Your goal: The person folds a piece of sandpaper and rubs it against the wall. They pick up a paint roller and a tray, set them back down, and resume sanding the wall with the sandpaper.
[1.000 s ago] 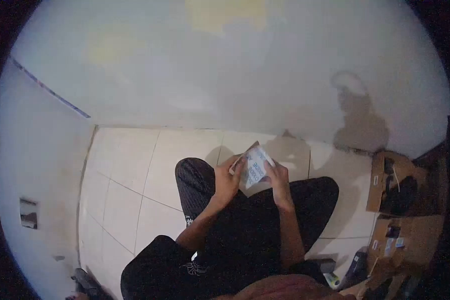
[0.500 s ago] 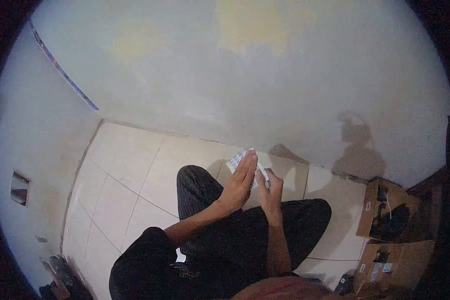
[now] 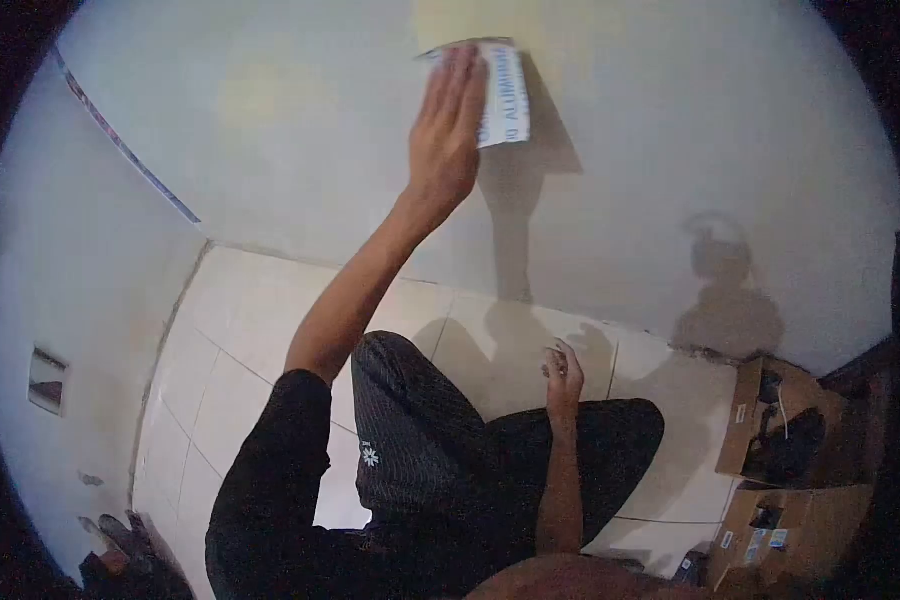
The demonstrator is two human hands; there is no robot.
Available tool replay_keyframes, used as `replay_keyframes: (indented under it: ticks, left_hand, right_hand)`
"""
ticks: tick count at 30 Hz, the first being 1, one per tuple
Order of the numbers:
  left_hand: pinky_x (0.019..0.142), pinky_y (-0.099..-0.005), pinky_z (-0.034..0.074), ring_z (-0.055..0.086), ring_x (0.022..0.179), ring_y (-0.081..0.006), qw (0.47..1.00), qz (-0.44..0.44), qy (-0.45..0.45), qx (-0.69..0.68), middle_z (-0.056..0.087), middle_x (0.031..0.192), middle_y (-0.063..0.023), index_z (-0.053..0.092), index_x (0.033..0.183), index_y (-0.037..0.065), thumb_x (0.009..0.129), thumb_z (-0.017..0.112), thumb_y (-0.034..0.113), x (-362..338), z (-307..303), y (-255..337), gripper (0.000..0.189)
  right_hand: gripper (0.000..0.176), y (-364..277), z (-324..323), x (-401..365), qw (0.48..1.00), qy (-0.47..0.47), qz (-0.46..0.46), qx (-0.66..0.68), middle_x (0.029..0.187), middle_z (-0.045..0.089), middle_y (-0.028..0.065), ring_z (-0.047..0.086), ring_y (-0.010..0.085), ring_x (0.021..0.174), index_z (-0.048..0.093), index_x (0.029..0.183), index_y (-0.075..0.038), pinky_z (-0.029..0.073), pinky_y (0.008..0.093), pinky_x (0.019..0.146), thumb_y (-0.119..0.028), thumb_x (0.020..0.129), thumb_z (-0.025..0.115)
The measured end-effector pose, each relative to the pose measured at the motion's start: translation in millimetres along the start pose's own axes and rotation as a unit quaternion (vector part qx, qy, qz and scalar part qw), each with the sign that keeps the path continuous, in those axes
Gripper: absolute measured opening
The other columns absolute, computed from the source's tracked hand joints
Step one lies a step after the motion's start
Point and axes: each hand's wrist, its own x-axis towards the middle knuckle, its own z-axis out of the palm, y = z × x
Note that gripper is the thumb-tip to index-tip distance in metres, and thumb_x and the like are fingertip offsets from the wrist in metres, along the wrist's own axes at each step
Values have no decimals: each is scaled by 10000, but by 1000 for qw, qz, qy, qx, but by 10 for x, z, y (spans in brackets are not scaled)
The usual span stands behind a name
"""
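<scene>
My left hand is raised against the grey wall, its fingers lying flat over a sheet of sandpaper. Blue lettering runs across the sheet's white backing, and its top edge stands a little off the wall. Pale yellow patches mark the wall around and to the left of the sheet. Low over my crossed legs, my right hand is empty, with its fingers apart and loosely bent.
Cardboard boxes holding dark items stand at the right by the wall. Pale floor tiles spread around my legs. A small opening shows in the left wall, with dark objects below it at the lower left.
Both hands held the sandpaper low over my lap. My left hand has carried it up to the wall, while my right hand has let go and stayed low.
</scene>
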Motion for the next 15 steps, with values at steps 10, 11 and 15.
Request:
replay_keyframes:
  ticks: [10, 11, 15]
  left_hand:
    - [1115, -486, 304, 289, 1381, -409, 989, 39, -138, -20, 323, 1468, -256, 391, 1373, -66, 824, 456, -41, -670, 403, 197, 553]
    - [1118, -491, 295, 262, 1390, -421, 998, -1, -66, -16, 285, 1493, -250, 379, 1391, -46, 798, 454, -84, -517, 406, 120, 599]
    - [1119, -497, 288, 264, 1390, -418, 999, -6, 32, 1, 305, 1481, -257, 386, 1384, -54, 792, 442, -94, 156, 344, 23, 596]
  right_hand:
    - [422, -34, -8, 48, 995, -19, 40, -89, 1050, 643, 128, 620, 176, 859, 515, 1279, -12, 520, 307, 757, -269, 948, 569]
    - [423, -29, 4, 32, 995, -17, 48, -89, 1042, 644, 130, 621, 173, 848, 516, 1281, -19, 519, 302, 748, -269, 945, 574]
    - [411, 227, -25, 60, 994, -4, 42, -100, 1006, 667, 124, 620, 194, 792, 544, 1264, -59, 501, 323, 724, -246, 907, 624]
